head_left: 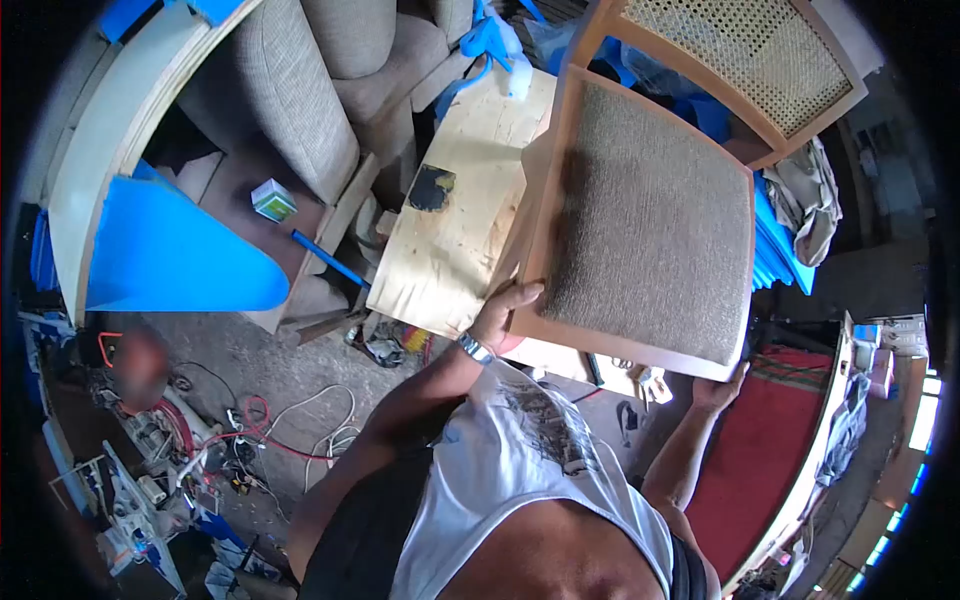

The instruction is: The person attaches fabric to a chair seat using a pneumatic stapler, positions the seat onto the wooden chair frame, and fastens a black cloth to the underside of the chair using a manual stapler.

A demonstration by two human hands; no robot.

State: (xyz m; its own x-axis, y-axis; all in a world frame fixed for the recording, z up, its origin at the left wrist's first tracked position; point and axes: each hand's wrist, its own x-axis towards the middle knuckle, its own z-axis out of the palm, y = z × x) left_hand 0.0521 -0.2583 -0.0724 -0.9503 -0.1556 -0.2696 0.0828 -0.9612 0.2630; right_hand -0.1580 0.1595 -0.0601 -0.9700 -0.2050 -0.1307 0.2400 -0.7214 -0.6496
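Observation:
A wooden chair with a brown-grey upholstered seat [655, 220] and a woven cane back [745, 50] is held in front of my body. My left hand [500, 312] grips the seat frame's near left corner, its thumb on top of the wood. At the near right corner, my right hand [719, 390] holds the frame from the side, with part of its fingers hidden under the edge. Beneath and left of the chair lies a pale plywood board [455, 250] with a dark patch [432, 188].
Grey cushions [295, 95] and a small green-white box [273, 201] are at the upper left, near a blue-covered curved panel [175, 250]. Hoses and cables [265, 425] lie on the floor at left. A red surface [755, 450] stands at right.

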